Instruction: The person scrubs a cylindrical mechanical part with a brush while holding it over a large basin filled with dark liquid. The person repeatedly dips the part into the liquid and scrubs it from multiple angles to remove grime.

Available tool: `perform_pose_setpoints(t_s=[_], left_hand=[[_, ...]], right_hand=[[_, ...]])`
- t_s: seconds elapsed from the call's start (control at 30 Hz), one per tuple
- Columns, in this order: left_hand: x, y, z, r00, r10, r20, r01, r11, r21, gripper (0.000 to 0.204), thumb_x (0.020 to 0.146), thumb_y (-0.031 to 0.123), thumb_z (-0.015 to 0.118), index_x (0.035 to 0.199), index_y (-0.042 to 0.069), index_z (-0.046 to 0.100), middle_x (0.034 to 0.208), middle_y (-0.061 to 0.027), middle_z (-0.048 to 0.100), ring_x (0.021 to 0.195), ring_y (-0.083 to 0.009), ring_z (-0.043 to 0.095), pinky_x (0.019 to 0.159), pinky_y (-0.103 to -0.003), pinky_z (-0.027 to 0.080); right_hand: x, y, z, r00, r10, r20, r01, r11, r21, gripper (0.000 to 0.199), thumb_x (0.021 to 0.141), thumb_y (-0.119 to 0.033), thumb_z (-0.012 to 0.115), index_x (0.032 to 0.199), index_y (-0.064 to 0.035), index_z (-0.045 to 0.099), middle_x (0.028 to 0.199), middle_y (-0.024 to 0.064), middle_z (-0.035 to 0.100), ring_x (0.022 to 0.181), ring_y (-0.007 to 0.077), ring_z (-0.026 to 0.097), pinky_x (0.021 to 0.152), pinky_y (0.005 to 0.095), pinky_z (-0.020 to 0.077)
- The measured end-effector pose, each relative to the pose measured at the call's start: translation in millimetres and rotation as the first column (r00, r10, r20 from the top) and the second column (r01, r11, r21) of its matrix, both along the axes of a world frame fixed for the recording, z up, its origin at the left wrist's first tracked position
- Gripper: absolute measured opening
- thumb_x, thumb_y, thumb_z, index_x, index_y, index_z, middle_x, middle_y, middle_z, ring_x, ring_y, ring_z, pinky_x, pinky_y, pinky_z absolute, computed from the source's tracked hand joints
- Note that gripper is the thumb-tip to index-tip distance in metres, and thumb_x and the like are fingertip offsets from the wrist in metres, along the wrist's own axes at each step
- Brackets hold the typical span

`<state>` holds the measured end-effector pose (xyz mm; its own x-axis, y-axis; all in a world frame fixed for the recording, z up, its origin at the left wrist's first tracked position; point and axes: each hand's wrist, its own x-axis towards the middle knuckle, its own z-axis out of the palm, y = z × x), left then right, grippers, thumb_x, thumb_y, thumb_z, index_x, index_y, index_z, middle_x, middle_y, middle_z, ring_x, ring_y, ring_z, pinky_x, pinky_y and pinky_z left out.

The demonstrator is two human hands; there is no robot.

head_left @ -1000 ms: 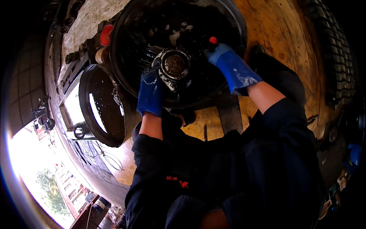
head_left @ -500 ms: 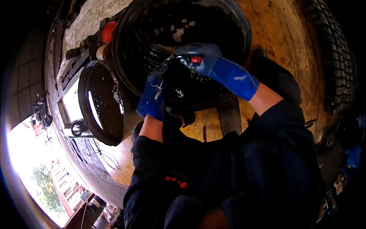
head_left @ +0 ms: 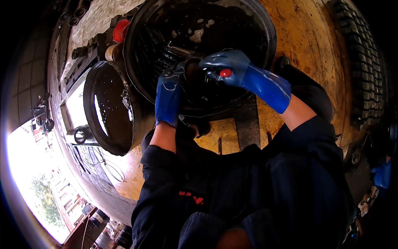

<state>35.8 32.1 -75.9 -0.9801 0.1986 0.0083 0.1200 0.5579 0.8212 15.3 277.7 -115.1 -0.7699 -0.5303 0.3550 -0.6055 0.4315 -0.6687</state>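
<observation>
Both my hands wear blue rubber gloves and work over a wide black tub (head_left: 271,37) of dark, wet liquid. My left hand (head_left: 169,85) is closed on the near side of a dark round part (head_left: 193,69), whose shape is mostly lost against the tub. On its other side, my right hand (head_left: 228,66) is closed around a tool with a red handle end (head_left: 225,73). The tool's working end is hidden by the glove and the dark background. Inside the tub, left of my hands, lies a ribbed dark surface (head_left: 151,52).
A second round dark pan (head_left: 89,106) stands left of the tub. Beyond it are a red funnel-like cup (head_left: 120,30) and metal parts. A metal ring (head_left: 80,135) lies near the pan. At the right stands a treaded tyre (head_left: 365,66); the floor (head_left: 306,37) is stained yellow-brown.
My right hand has moved slightly right, away from my left hand. The dark round part now shows between them. The whole view has shifted a little.
</observation>
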Motion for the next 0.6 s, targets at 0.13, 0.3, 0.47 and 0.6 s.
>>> perform_pose_setpoints(t_s=[0.13, 0.3, 0.47, 0.6], left_hand=[[2, -12, -16, 1.0, -0.019, -0.023, 0.02, 1.0, 0.006, 0.027, 0.101, 0.019, 0.055, 0.113, -0.003, 0.067, 0.107, -0.0158, 0.07, 0.1, -0.0255, 0.065, 0.089, -0.032, 0.048], [17, 8, 20, 0.996, 0.024, 0.081, -0.027, 0.999, 0.038, 0.032, 0.101, 0.017, 0.052, 0.125, -0.002, 0.063, 0.122, -0.0142, 0.067, 0.118, -0.0258, 0.06, 0.103, -0.032, 0.044], [16, 10, 16, 0.986, 0.148, 0.082, -0.148, 0.989, -0.004, 0.032, 0.101, 0.019, 0.055, 0.125, -0.001, 0.063, 0.124, -0.0145, 0.066, 0.121, -0.0256, 0.058, 0.104, -0.033, 0.043], [21, 17, 22, 0.986, 0.162, 0.034, -0.162, 0.987, -0.01, 0.032, 0.101, 0.017, 0.053, 0.126, 0.0, 0.063, 0.122, -0.0153, 0.066, 0.119, -0.0274, 0.06, 0.104, -0.034, 0.044]], right_hand=[[-9, -8, 7, 0.995, 0.082, -0.056, -0.076, 0.991, 0.109, 0.038, 0.087, -0.015, 0.074, 0.124, -0.0205, 0.067, 0.108, 0.007, 0.073, 0.095, 0.0244, 0.071, 0.087, 0.0354, 0.0587], [2, -1, 7, 0.792, -0.388, 0.471, 0.325, 0.921, 0.214, 0.039, 0.093, -0.038, 0.065, 0.121, -0.0114, 0.068, 0.112, 0.015, 0.072, 0.103, 0.0295, 0.068, 0.092, 0.0374, 0.0541], [-5, 2, 7, 0.495, -0.473, 0.728, 0.196, 0.878, 0.437, 0.047, 0.09, -0.045, 0.065, 0.12, -0.0083, 0.068, 0.109, 0.0187, 0.071, 0.102, 0.0318, 0.068, 0.093, 0.0394, 0.0522], [-13, 20, -23, 0.303, -0.61, 0.732, 0.38, 0.782, 0.494, 0.047, 0.088, -0.043, 0.067, 0.116, -0.0054, 0.07, 0.108, 0.0212, 0.071, 0.102, 0.0327, 0.068, 0.093, 0.04, 0.0524]])
